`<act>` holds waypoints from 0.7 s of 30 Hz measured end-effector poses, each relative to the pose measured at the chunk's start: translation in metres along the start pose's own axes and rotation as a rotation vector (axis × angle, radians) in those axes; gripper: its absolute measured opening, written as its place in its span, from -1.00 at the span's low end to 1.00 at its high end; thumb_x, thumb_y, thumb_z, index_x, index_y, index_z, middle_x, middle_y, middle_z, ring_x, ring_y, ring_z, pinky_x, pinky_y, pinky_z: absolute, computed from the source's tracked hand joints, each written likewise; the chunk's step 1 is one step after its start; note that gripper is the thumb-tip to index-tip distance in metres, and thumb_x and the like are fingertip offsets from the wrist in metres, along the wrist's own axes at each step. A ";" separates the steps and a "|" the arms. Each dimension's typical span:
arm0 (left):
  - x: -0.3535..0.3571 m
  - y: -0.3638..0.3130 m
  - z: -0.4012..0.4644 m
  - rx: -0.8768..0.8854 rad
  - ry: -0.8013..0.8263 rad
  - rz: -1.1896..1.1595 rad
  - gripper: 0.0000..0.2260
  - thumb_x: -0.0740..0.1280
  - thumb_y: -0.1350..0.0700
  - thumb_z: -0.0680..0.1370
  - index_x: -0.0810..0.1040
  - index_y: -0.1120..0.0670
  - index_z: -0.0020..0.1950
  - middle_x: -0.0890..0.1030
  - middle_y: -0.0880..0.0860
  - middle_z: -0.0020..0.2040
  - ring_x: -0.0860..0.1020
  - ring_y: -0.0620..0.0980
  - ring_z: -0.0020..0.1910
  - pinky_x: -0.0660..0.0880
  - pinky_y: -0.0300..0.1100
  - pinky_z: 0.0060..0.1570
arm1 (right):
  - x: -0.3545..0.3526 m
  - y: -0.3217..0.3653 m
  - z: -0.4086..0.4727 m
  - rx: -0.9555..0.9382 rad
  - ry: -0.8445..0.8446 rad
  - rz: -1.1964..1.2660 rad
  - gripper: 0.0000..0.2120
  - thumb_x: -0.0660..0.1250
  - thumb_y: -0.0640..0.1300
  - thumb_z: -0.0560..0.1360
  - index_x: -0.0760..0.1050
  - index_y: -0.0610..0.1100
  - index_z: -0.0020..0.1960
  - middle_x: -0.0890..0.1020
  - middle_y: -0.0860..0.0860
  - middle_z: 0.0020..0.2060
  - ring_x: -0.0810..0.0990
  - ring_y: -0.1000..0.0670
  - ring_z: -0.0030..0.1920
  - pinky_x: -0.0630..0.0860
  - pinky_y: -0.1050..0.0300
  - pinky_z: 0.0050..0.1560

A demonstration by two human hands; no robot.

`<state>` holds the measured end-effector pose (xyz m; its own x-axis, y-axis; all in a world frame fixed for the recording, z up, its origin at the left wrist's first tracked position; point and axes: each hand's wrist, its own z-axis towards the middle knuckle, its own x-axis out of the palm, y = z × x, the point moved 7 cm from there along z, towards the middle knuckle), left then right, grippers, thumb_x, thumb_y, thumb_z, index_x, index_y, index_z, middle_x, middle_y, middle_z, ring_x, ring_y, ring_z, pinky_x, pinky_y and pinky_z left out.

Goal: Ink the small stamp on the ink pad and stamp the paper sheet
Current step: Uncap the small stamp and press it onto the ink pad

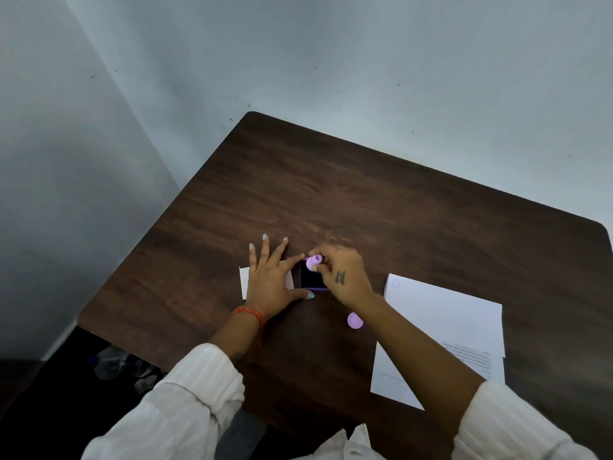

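A small purple stamp point(313, 262) is pinched in my right hand point(341, 275), held right over the far edge of the dark ink pad point(311, 277), which has a purple rim. My left hand point(270, 277) lies flat with fingers spread on the pad's open white lid point(244, 282), its thumb along the pad's near edge. The white paper sheet point(441, 330) lies to the right on the table, with a faint round mark near its far left corner and printed lines near its right edge. A round purple cap point(355, 320) rests on the table between pad and sheet.
The dark wooden table point(365, 200) stands in a corner between pale walls. Its left edge drops off beside my left forearm, with dim objects on the floor below point(116, 363). Bare wood stretches beyond the pad.
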<state>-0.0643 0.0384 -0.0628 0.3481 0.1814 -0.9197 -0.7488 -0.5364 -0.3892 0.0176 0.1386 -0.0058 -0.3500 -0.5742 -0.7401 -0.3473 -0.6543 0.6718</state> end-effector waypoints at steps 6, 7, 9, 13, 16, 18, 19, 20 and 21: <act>0.000 0.000 0.000 -0.002 -0.001 -0.005 -0.30 0.39 -0.29 0.30 0.32 -0.11 0.38 0.10 0.08 0.54 -0.21 0.19 0.51 -0.38 0.14 0.39 | 0.023 0.003 -0.003 -0.101 0.071 -0.208 -0.87 0.32 -0.33 0.42 0.55 -0.24 -0.05 0.64 -0.19 -0.10 0.57 -0.16 -0.06 0.40 0.11 -0.09; 0.001 0.001 0.000 -0.001 -0.005 -0.011 -0.30 0.39 -0.29 0.30 0.32 -0.11 0.38 0.10 0.08 0.54 -0.21 0.19 0.51 -0.37 0.15 0.39 | 0.023 0.004 -0.003 -0.117 0.064 -0.235 -0.85 0.34 -0.35 0.39 0.54 -0.26 -0.04 0.64 -0.21 -0.09 0.57 -0.18 -0.04 0.43 0.08 -0.09; 0.002 0.002 0.001 0.001 -0.017 -0.031 -0.30 0.39 -0.29 0.29 0.33 -0.11 0.37 0.12 0.08 0.53 -0.20 0.19 0.51 -0.36 0.17 0.40 | 0.024 0.008 -0.004 -0.140 0.076 -0.275 -0.80 0.36 -0.35 0.37 0.53 -0.30 -0.01 0.63 -0.24 -0.05 0.55 -0.21 -0.01 0.47 0.00 -0.05; 0.002 0.002 0.002 0.007 -0.022 -0.033 -0.31 0.39 -0.29 0.29 0.33 -0.12 0.37 0.10 0.08 0.54 -0.21 0.18 0.51 -0.38 0.15 0.40 | 0.028 0.010 -0.004 -0.188 0.090 -0.344 -0.63 0.48 -0.33 0.25 0.52 -0.35 0.03 0.64 -0.28 -0.06 0.58 -0.25 -0.02 0.54 -0.05 -0.04; 0.002 0.002 0.002 0.012 -0.015 -0.029 -0.31 0.39 -0.29 0.29 0.33 -0.13 0.37 0.09 0.07 0.54 -0.22 0.17 0.51 -0.39 0.14 0.39 | 0.034 0.008 -0.005 -0.228 0.082 -0.412 -0.52 0.55 -0.30 0.14 0.53 -0.33 0.03 0.66 -0.25 -0.11 0.61 -0.23 -0.09 0.58 -0.01 -0.13; 0.002 0.002 0.002 0.012 -0.013 -0.038 -0.32 0.38 -0.29 0.30 0.32 -0.13 0.37 0.09 0.07 0.54 -0.21 0.17 0.51 -0.39 0.13 0.39 | 0.035 0.007 -0.003 -0.233 0.073 -0.438 -0.50 0.57 -0.28 0.13 0.53 -0.32 0.03 0.66 -0.23 -0.11 0.62 -0.21 -0.09 0.59 0.01 -0.12; 0.003 0.002 0.002 0.012 -0.009 -0.040 -0.32 0.38 -0.29 0.30 0.32 -0.13 0.37 0.08 0.07 0.54 -0.21 0.17 0.51 -0.39 0.13 0.39 | 0.035 0.007 -0.003 -0.236 0.067 -0.454 -0.49 0.57 -0.27 0.13 0.53 -0.32 0.04 0.66 -0.23 -0.10 0.61 -0.20 -0.08 0.59 0.00 -0.11; 0.003 0.002 0.003 0.012 -0.005 -0.037 -0.32 0.38 -0.29 0.30 0.32 -0.13 0.37 0.08 0.07 0.54 -0.21 0.17 0.51 -0.39 0.13 0.39 | 0.036 0.008 -0.004 -0.234 0.064 -0.466 -0.49 0.57 -0.27 0.14 0.52 -0.31 0.06 0.66 -0.23 -0.08 0.61 -0.20 -0.06 0.58 0.00 -0.09; 0.003 0.001 0.002 0.013 -0.001 -0.032 -0.32 0.38 -0.28 0.30 0.32 -0.12 0.37 0.08 0.07 0.54 -0.21 0.17 0.51 -0.39 0.13 0.39 | 0.036 0.008 -0.005 -0.230 0.062 -0.473 -0.48 0.57 -0.26 0.15 0.52 -0.31 0.06 0.66 -0.23 -0.07 0.61 -0.20 -0.05 0.58 0.00 -0.08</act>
<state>-0.0654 0.0404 -0.0656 0.3715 0.1990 -0.9069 -0.7448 -0.5194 -0.4191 0.0069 0.1103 -0.0272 -0.1468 -0.2140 -0.9657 -0.2520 -0.9360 0.2457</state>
